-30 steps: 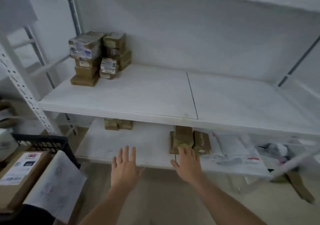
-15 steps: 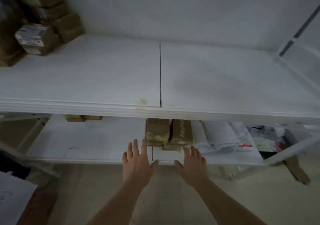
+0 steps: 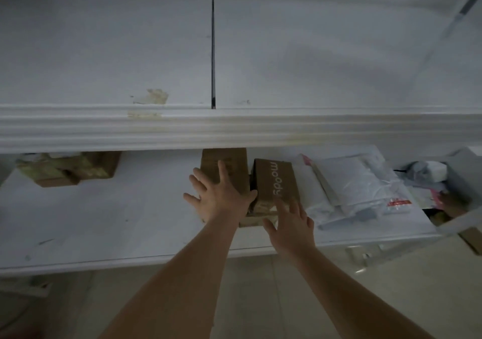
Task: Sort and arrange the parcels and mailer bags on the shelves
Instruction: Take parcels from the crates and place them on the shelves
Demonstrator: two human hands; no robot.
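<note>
Two brown cardboard parcels stand side by side on the lower white shelf (image 3: 104,234). My left hand (image 3: 221,197) lies flat with fingers spread on the left parcel (image 3: 232,164). My right hand (image 3: 292,224) has its fingers apart over the near end of the right parcel (image 3: 276,179), which carries white lettering. A flatter brown parcel (image 3: 254,221) lies under them, mostly hidden. White and clear mailer bags (image 3: 352,190) are piled just right of the parcels. More brown parcels (image 3: 67,167) sit at the shelf's back left.
The upper white shelf (image 3: 234,127) overhangs the lower one, and its front edge hides the back of the parcels. Assorted bags and packets (image 3: 427,174) fill the lower right corner. Pale floor tiles (image 3: 260,299) lie below.
The view has moved closer and lower. Both hands have reached forward from the shelf's front edge onto the two brown parcels.
</note>
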